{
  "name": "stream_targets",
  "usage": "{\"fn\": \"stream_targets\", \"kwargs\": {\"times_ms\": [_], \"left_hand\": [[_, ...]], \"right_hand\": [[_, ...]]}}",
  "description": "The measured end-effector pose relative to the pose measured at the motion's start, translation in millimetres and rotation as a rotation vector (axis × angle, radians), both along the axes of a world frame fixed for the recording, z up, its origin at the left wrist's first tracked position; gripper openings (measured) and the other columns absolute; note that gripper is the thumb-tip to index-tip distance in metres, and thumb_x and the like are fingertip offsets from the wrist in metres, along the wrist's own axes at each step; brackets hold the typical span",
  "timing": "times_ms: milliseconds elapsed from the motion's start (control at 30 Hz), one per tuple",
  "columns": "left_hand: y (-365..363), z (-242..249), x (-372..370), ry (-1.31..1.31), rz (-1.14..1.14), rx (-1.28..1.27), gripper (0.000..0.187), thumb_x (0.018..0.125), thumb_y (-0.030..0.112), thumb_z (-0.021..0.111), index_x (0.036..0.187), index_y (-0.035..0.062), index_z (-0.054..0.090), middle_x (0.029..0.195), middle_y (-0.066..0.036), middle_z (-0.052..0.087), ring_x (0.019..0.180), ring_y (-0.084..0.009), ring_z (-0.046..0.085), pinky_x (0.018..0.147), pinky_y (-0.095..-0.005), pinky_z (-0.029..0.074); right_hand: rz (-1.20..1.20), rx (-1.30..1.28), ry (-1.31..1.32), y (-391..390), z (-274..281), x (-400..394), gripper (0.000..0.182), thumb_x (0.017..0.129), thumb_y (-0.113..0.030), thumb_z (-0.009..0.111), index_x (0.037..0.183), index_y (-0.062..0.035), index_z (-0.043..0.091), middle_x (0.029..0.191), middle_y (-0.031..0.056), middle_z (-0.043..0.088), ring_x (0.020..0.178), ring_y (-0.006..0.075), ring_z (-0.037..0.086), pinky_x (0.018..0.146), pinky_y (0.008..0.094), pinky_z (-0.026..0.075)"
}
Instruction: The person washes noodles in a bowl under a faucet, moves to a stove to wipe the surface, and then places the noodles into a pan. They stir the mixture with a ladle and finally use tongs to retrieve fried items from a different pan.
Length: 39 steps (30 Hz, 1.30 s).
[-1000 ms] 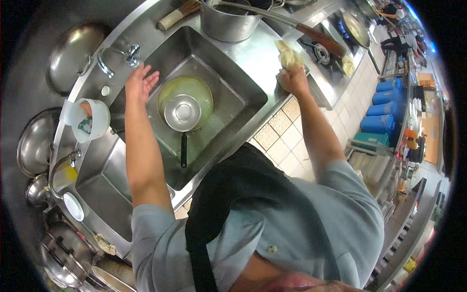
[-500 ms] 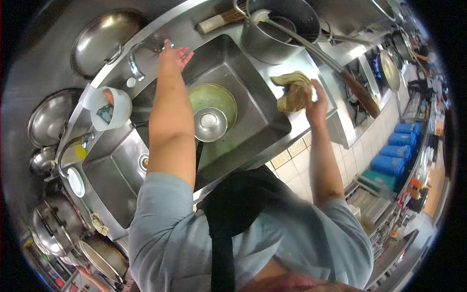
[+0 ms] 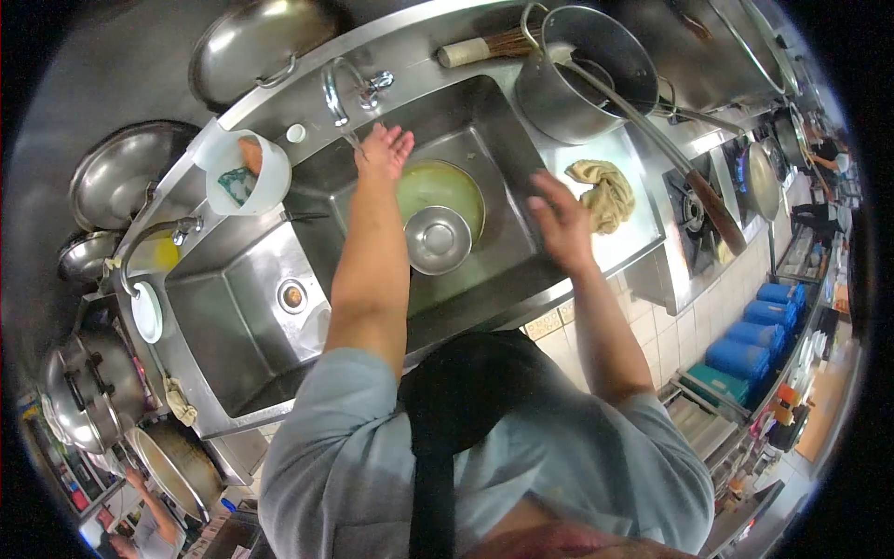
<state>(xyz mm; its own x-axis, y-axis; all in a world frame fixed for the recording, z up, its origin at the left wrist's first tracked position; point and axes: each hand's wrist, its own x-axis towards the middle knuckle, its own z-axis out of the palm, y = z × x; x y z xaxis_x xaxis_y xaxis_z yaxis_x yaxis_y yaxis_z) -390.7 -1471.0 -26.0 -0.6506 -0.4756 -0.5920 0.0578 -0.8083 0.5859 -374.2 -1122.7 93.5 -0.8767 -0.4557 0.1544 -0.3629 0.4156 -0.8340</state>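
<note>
My left hand (image 3: 384,151) is open, palm up, just below the spout of the chrome faucet (image 3: 332,93), where what looks like a stream of water falls by the wrist. Over the right side of the deep steel sink (image 3: 503,168), my right hand (image 3: 563,224) is open and slightly blurred, holding nothing. A crumpled tan cloth (image 3: 607,197) lies on the white counter beyond it. In the sink, a round metal bowl or ladle head (image 3: 438,239) rests on a larger greenish round pan (image 3: 445,186); its lower side and any handle are partly hidden.
A large pot (image 3: 568,112) holding a long wooden-handled ladle (image 3: 684,168) stands behind the cloth. A bamboo brush (image 3: 489,47) lies at the back. Left are a white tub (image 3: 270,182) with scrubbers and a second sink (image 3: 233,326). A person (image 3: 154,526) is at lower left.
My left hand has moved from the faucet handle down beneath the spout. My right hand has let go of the cloth and shifted left over the sink.
</note>
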Motion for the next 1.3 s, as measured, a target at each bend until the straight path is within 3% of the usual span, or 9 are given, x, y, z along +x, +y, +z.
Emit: {"fn": "stream_targets", "kwargs": {"times_ms": [200,367,567,667,700,900,1033,1133,1300], "left_hand": [[40.1,43.3,80.1,0.173,-0.033,0.061,0.048,0.102,0.046,0.041,0.126,0.0055,0.051,0.125,-0.015,0.057,0.109,-0.0331,0.059,0.093,-0.0486,0.049],[45.6,102.5,113.4,0.333,0.053,0.2,0.063,0.099,0.063,0.028,0.122,0.0117,0.056,0.126,-0.01,0.059,0.113,-0.0322,0.057,0.098,-0.0511,0.045],[49.8,126.6,103.0,0.244,-0.017,0.017,0.052,0.102,0.052,0.036,0.131,0.0122,0.051,0.13,-0.009,0.058,0.12,-0.0279,0.054,0.106,-0.0443,0.041],[57.2,118.2,99.0,0.29,-0.1,-0.091,0.049,0.101,0.042,0.049,0.135,0.0069,0.05,0.132,-0.011,0.056,0.121,-0.0262,0.054,0.103,-0.042,0.042],[58.6,126.6,93.1,0.198,-0.094,-0.073,0.05,0.101,0.041,0.048,0.135,0.0054,0.049,0.13,-0.012,0.057,0.12,-0.0264,0.055,0.101,-0.0417,0.044],[15.4,89.2,45.4,0.162,-0.158,-0.323,0.058,0.1,0.035,0.052,0.144,0.0031,0.035,0.14,-0.014,0.045,0.124,-0.037,0.05,0.103,-0.0488,0.042],[7.1,86.8,2.5,0.187,-0.223,-0.18,0.074,0.097,0.034,0.056,0.153,0.009,0.015,0.157,-0.013,0.017,0.136,-0.0418,0.035,0.113,-0.0561,0.03],[3.0,86.8,-21.6,0.221,-0.197,-0.033,0.07,0.098,0.032,0.054,0.153,0.0087,0.016,0.158,-0.011,0.017,0.135,-0.0421,0.037,0.112,-0.0555,0.032],[-28.9,42.8,-55.3,0.28,-0.091,0.164,0.063,0.099,0.033,0.053,0.147,0.003,0.024,0.153,-0.012,0.028,0.13,-0.0375,0.045,0.108,-0.0535,0.038]], "right_hand": [[0.369,-0.35,-0.566,-170.6,-0.9,18.9,0.031,0.091,-0.008,0.065,0.121,-0.0019,0.065,0.119,0.0093,0.067,0.107,0.0157,0.063,0.096,0.0295,0.049],[0.309,-0.659,-0.939,-263.3,-24.0,15.5,0.02,0.089,-0.009,0.067,0.107,0.0016,0.067,0.099,0.008,0.071,0.09,0.0156,0.066,0.078,0.0302,0.053],[0.193,0.164,-0.182,-266.2,21.0,13.7,0.021,0.087,-0.026,0.069,0.098,-0.0083,0.068,0.096,0.0138,0.07,0.088,0.0336,0.067,0.079,0.0407,0.053],[0.07,0.118,0.025,-259.8,-13.1,8.8,0.019,0.08,-0.022,0.066,0.096,-0.0117,0.068,0.102,0.0156,0.069,0.094,0.0339,0.065,0.086,0.043,0.052],[0.092,-0.28,-0.033,-282.3,-66.0,-1.1,0.017,0.081,-0.019,0.065,0.094,-0.0104,0.069,0.097,0.0177,0.069,0.092,0.0351,0.065,0.084,0.0437,0.052],[0.25,-0.14,-0.213,-223.1,-6.7,8.6,0.015,0.085,-0.02,0.065,0.094,-0.0076,0.067,0.089,0.0171,0.068,0.089,0.0338,0.066,0.081,0.0445,0.05],[0.177,0.09,-0.201,-139.4,-14.6,9.7,0.015,0.081,-0.021,0.067,0.088,-0.0072,0.07,0.089,0.0162,0.07,0.087,0.0349,0.066,0.081,0.0445,0.051],[0.156,0.393,-0.22,-69.3,-18.3,14.4,0.018,0.084,-0.023,0.069,0.092,-0.0071,0.07,0.092,0.0145,0.071,0.088,0.0334,0.068,0.081,0.0423,0.052],[-0.147,0.027,-0.295,20.4,-17.3,-2.6,0.023,0.088,-0.023,0.068,0.105,-0.0076,0.071,0.096,0.0112,0.072,0.087,0.0254,0.068,0.08,0.0372,0.053]]}}
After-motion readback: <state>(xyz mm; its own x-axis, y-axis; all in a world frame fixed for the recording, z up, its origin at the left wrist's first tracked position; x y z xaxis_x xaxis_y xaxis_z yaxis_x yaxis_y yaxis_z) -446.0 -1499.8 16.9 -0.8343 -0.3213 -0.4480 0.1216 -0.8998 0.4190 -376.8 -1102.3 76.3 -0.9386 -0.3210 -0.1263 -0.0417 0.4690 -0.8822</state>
